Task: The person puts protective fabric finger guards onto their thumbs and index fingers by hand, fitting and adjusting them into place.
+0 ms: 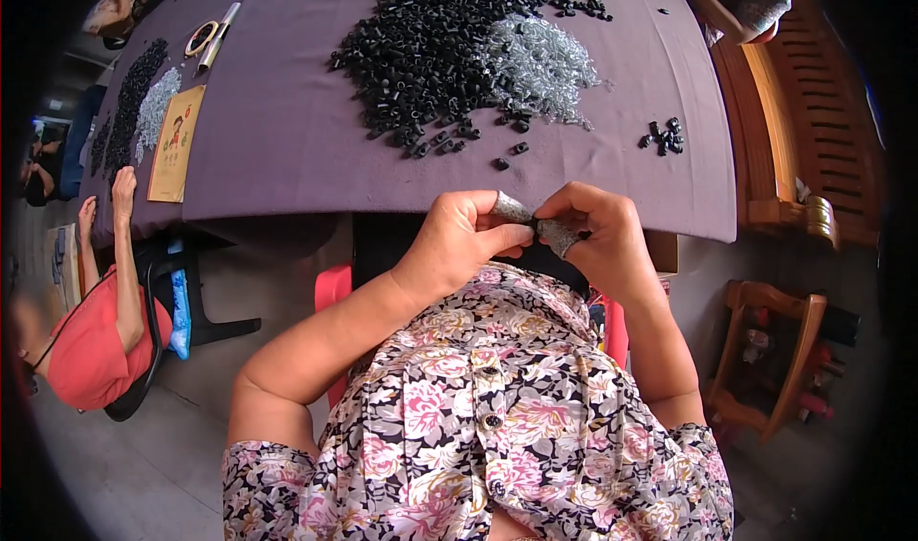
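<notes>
My left hand (464, 230) and my right hand (604, 235) meet at the table's front edge, just above my lap. Their fingertips pinch a small black piece (535, 222) between them, mostly hidden by the fingers. Grey wraps cover a finger on each hand. Beyond them lies a big heap of short black tube-like pieces (411, 72), with a pile of small clear pieces (540, 67) against its right side. A few black pieces are scattered nearer to me, one loose black piece (501, 164) among them. Off to the right sits a small cluster of black pieces (665, 137).
A purple cloth (277, 110) covers the table. On the left are a yellow booklet (175, 144), a roll of tape (201, 39) and more small piles. A person in a red shirt (96, 340) sits there. Wooden furniture (813, 110) and a wooden stool (765, 359) stand at right.
</notes>
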